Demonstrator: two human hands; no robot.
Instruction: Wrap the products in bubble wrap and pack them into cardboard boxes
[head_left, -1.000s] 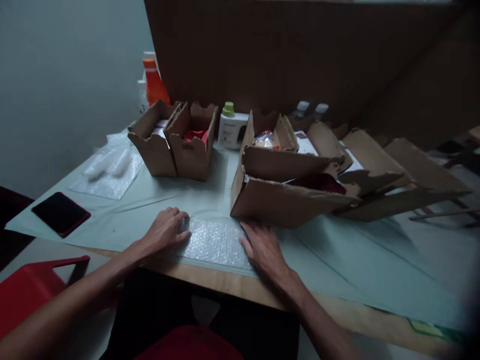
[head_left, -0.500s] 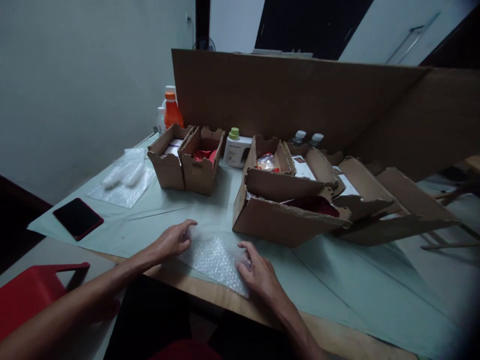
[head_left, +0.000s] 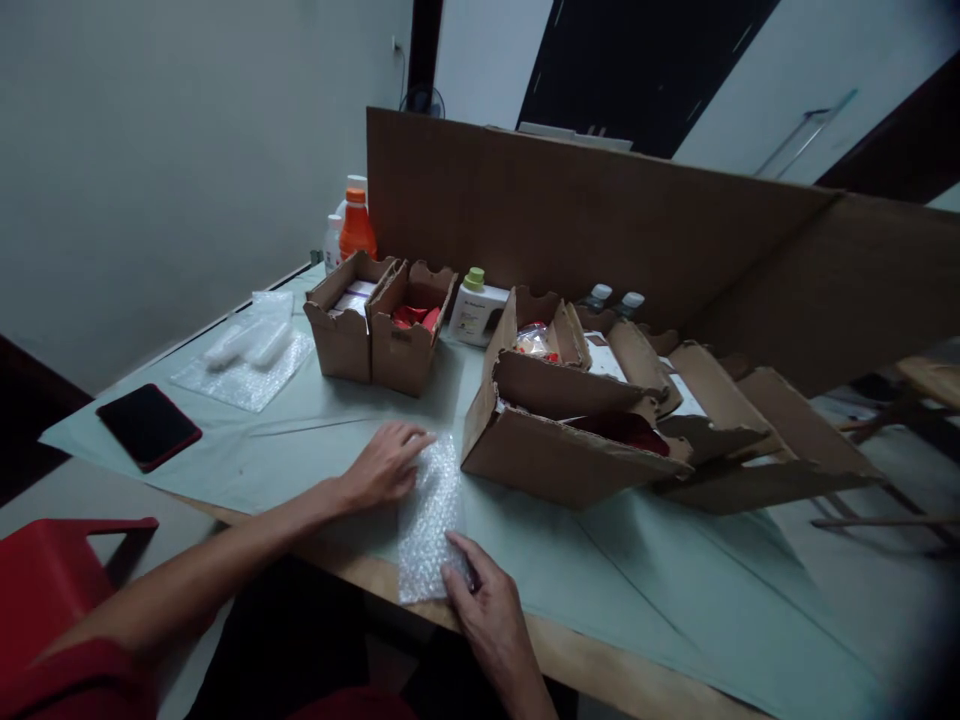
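A narrow piece of clear bubble wrap [head_left: 429, 530] lies at the table's front edge, its long side running away from me. My left hand [head_left: 386, 465] is at its upper left edge, fingers curled over the film and thumb beneath them. At the lower right edge, my right hand [head_left: 487, 605] has the film between thumb and fingers. More bubble wrap [head_left: 262, 375], flat with two rolled pieces on top, lies on the left of the table. Whether anything is inside the wrap at my hands I cannot tell.
A phone [head_left: 148, 426] lies at left. Cardboard bins [head_left: 405, 350] and a larger front bin [head_left: 562, 455] hold packets. Behind them stand a white bottle with a green cap [head_left: 474, 310] and an orange bottle [head_left: 357, 232]. A cardboard panel [head_left: 570, 210] closes the back. A red stool [head_left: 52, 575] stands lower left.
The bubble wrap has turned from a slanted, wider shape to a narrow upright strip. My left hand has moved right onto its upper edge; my right hand has moved down and left.
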